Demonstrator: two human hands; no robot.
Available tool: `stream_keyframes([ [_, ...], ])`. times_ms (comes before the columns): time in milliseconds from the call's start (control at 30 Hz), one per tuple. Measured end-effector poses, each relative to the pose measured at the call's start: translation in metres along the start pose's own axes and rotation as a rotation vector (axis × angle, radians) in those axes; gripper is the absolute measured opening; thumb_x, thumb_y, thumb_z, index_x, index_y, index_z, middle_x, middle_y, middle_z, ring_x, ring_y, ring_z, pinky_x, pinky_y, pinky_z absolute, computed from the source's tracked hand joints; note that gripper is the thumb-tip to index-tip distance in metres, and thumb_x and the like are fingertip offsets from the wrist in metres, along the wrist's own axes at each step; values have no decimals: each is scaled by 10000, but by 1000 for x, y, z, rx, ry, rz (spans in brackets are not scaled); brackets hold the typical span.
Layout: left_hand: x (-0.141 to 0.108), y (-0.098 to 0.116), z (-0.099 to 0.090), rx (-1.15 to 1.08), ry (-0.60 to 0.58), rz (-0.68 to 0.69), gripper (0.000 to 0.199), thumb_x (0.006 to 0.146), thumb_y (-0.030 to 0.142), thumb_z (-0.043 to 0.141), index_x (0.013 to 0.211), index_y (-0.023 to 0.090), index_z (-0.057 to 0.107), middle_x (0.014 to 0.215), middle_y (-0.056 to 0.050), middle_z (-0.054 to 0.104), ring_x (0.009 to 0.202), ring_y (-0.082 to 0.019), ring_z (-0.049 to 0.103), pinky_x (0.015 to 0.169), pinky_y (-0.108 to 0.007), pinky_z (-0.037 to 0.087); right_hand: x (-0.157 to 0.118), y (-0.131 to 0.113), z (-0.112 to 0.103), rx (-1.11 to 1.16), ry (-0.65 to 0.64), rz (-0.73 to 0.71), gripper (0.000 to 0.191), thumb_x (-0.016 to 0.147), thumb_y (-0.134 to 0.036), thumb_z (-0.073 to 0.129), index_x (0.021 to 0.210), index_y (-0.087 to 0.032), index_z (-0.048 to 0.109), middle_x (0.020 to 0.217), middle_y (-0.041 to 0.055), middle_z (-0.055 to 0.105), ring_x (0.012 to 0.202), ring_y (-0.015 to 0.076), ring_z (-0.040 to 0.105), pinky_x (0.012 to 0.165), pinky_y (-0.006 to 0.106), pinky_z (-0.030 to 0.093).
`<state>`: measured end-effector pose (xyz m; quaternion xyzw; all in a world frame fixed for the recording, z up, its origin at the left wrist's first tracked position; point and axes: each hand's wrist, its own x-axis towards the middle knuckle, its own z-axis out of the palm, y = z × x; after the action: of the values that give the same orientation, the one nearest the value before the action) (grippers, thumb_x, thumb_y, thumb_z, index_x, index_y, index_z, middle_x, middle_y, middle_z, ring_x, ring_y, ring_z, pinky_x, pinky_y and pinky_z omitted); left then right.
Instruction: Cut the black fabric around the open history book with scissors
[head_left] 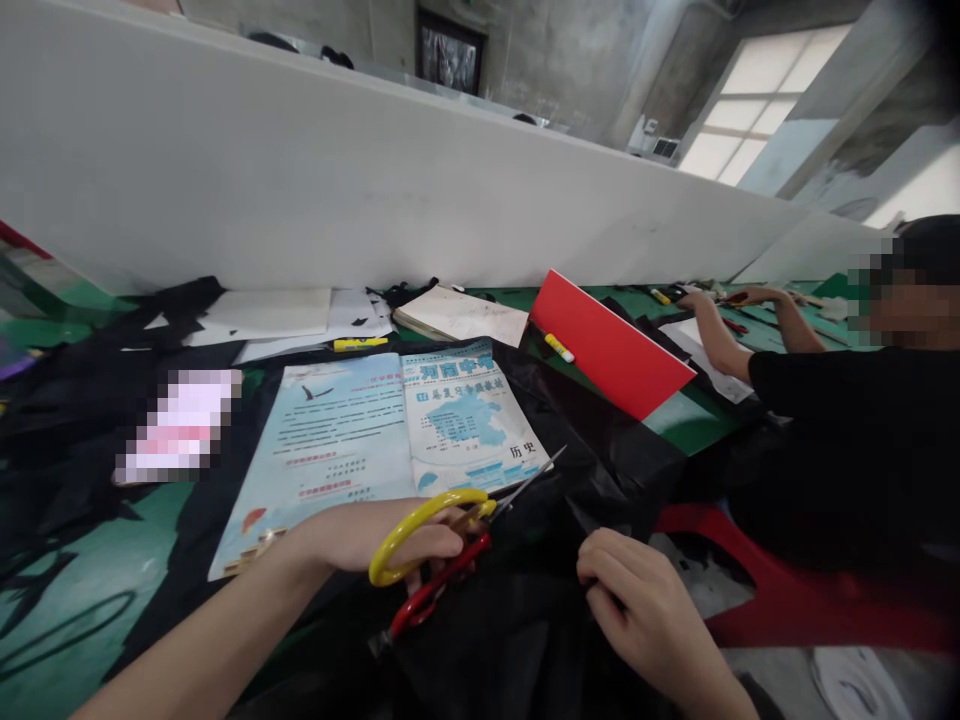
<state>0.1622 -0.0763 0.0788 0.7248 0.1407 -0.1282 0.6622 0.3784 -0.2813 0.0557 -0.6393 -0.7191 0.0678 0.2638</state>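
Observation:
My left hand [420,540] is closed round scissors with one yellow and one red handle [427,535]; their metal tip points up and right over black fabric [525,590]. Lower right, my right hand [637,600] has its fingers curled at the fabric's edge, pinching it. Under and behind my left hand lies an open-spread booklet [345,430], pale blue with printed text, flat on the black fabric. My left wrist overlaps its lower edge.
A red folder [611,350] stands tilted behind, beside a yellow glue stick [559,347]. Another yellow stick [360,344] and papers [259,312] lie near the white partition [375,190]. A phone [180,425] is at left. At right, a person in black [840,430] works beside a red stool [795,590].

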Motion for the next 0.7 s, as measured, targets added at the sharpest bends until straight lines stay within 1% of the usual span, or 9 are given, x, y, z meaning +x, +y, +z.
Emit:
stream_keyframes([
  [33,1,2,1,-4,-47,-58,340,842,493,473,936,194,603,884,-45,606,731,-187,601,564,-234,503,1,-2,-1,-29,14,-19,219,762,22,388,764,-195,419,730,5,507,677,142,443,604,273,329],
  [100,3,5,1,13,-77,-94,329,836,490,469,895,190,589,833,-42,594,752,-197,604,528,-218,491,2,-3,-1,-62,24,-41,218,763,22,390,768,-193,420,733,8,515,679,144,447,615,279,331],
  [200,7,6,-3,35,-120,-70,290,816,472,490,795,192,563,792,-33,583,727,-191,604,500,-212,489,4,-3,0,-86,34,-50,221,757,27,389,763,-192,422,722,8,512,669,142,447,609,277,327],
  [267,8,5,-6,40,-198,-50,272,804,448,502,719,192,540,775,-28,583,673,-174,600,505,-219,499,5,-2,1,-95,38,-44,221,758,28,388,760,-190,425,717,7,510,661,140,445,602,276,323],
  [333,8,5,-8,44,-253,-30,246,796,413,505,692,191,527,761,-26,587,656,-168,603,522,-226,511,5,-2,0,-96,33,-40,220,755,28,389,758,-188,428,718,9,514,659,139,447,600,276,323],
  [400,9,6,-8,57,-255,-43,213,790,382,501,706,188,526,746,-24,592,642,-168,609,526,-237,516,6,-2,0,-97,31,-46,218,755,27,390,758,-187,432,717,10,519,660,141,451,602,277,327],
  [500,13,8,-6,96,-225,-132,185,788,340,480,757,175,557,720,-24,612,585,-170,606,516,-266,515,7,-4,0,-98,38,-63,214,758,24,392,756,-185,438,719,13,528,666,144,458,607,279,334],
  [600,21,12,-5,89,-226,-197,194,794,299,459,842,174,599,670,-11,618,547,-167,591,493,-265,500,8,-6,1,-98,48,-73,215,751,25,394,755,-184,444,720,14,534,669,146,464,607,279,338],
  [700,33,15,-7,125,-221,-150,195,811,311,469,823,177,609,637,-10,604,503,-152,565,436,-239,456,8,-6,1,-100,34,-70,217,747,23,392,763,-184,453,728,17,541,675,150,472,610,281,344],
])
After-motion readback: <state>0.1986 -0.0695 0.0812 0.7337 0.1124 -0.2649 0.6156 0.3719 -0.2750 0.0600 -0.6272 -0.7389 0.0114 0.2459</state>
